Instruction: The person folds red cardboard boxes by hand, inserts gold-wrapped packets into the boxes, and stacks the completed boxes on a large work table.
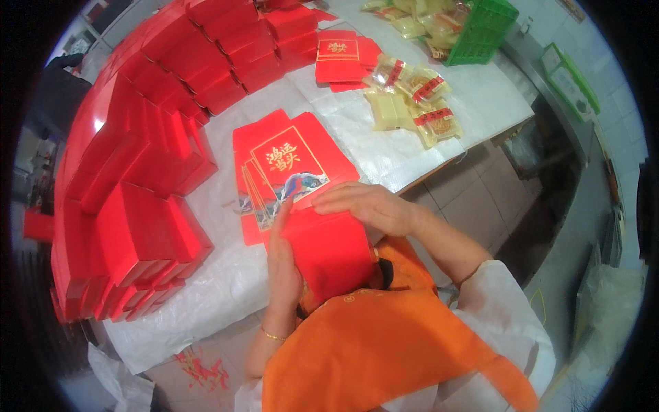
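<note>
Fingers of the right hand point(367, 206) are laid flat and close together across the top edge of a red folded cardboard box point(329, 250), pressing down on it. Fingers of the left hand point(283, 257) are extended upright and held together against the box's left side, the thumb hidden behind it. The box is held between both hands, just above the near edge of the white woven sheet-covered table point(226, 288) and against the orange apron point(384, 343).

Just beyond the fingertips, a stack of flat red printed carton blanks point(288, 161) is spread on the sheet, its near corner touching the held box. Rows of assembled plain red boxes point(137, 178) are crowded along the left side. Clear-wrapped yellow pastries point(412, 103) are scattered farther right, near a green plastic crate point(480, 31). Bare sheet is left between blanks and pastries.
</note>
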Tool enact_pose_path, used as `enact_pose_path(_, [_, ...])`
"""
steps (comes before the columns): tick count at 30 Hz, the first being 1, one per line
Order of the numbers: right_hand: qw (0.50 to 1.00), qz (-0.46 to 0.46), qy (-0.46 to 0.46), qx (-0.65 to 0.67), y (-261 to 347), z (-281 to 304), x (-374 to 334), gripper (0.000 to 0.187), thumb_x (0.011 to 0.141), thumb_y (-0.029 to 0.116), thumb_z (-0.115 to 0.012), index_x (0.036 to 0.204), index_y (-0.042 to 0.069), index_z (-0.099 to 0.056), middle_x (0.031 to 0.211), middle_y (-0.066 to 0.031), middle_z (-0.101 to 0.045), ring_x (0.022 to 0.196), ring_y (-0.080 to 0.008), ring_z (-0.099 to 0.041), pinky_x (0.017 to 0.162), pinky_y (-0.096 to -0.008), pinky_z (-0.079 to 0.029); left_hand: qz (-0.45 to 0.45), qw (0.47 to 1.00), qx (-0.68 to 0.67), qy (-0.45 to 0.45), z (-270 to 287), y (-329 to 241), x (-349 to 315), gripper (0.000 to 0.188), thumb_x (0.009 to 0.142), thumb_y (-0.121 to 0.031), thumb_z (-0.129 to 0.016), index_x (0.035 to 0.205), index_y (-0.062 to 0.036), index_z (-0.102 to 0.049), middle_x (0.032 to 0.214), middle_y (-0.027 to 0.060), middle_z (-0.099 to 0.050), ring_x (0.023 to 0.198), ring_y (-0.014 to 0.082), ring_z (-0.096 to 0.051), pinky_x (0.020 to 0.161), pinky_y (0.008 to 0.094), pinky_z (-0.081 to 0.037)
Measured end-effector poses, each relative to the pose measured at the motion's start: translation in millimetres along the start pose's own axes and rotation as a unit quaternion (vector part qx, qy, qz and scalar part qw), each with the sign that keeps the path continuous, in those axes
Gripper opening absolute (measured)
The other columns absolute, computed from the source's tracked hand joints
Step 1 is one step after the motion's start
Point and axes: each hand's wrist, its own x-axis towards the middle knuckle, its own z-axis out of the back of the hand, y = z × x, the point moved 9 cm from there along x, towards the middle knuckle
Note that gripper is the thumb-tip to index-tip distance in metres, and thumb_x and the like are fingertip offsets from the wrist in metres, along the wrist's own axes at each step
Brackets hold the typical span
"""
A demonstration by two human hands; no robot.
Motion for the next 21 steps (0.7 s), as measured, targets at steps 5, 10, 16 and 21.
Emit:
enact_pose_path(5, [1.0,0.022,-0.003,-0.005,1.8,-3.0,-3.6,0.046,0.102,0.029,-0.039,0.131,0.001,-0.063,0.137,-0.0165,-0.06,0.13,-0.0355,-0.052,0.112,-0.0441,-0.036,0.009,0.999,-0.036,-0.011,-6.8,3.1,-5.8,0.066,0.108,-0.049,-0.034,0.15,0.0013,-0.032,0.159,0.0166,-0.032,0.146,0.027,-0.032,0.12,0.0419,-0.025])
enact_pose_path(10, [0.999,0.024,-0.026,0.008,2.3,-5.4,-7.2,0.043,0.101,0.026,-0.041,0.13,0.005,-0.065,0.138,-0.0141,-0.06,0.126,-0.0343,-0.054,0.11,-0.043,-0.038,-0.058,0.997,0.022,-0.036,-7.0,-5.8,-12.5,0.06,0.108,-0.048,-0.032,0.146,-0.0019,-0.037,0.159,0.017,-0.033,0.146,0.0268,-0.031,0.12,0.042,-0.025])
enact_pose_path(16, [1.0,0.014,0.012,-0.012,10.5,-9.0,-12.0,0.039,0.101,0.02,-0.043,0.127,0.005,-0.067,0.137,-0.0145,-0.06,0.126,-0.033,-0.054,0.109,-0.0417,-0.039,-0.086,0.987,0.132,-0.023,-4.9,-11.3,-17.2,0.043,0.109,-0.042,-0.033,0.131,-0.0073,-0.046,0.158,0.0208,-0.033,0.146,0.0304,-0.032,0.12,0.0451,-0.024])
enact_pose_path(21, [0.998,-0.005,-0.058,-0.005,24.3,4.4,-10.9,0.043,0.102,0.026,-0.043,0.132,0.004,-0.064,0.142,-0.0156,-0.056,0.13,-0.032,-0.052,0.111,-0.0407,-0.036,-0.103,0.988,0.114,-0.029,-3.1,-12.8,-18.3,0.039,0.109,-0.037,-0.034,0.133,-0.0071,-0.044,0.157,0.0215,-0.034,0.146,0.032,-0.031,0.12,0.0459,-0.022])
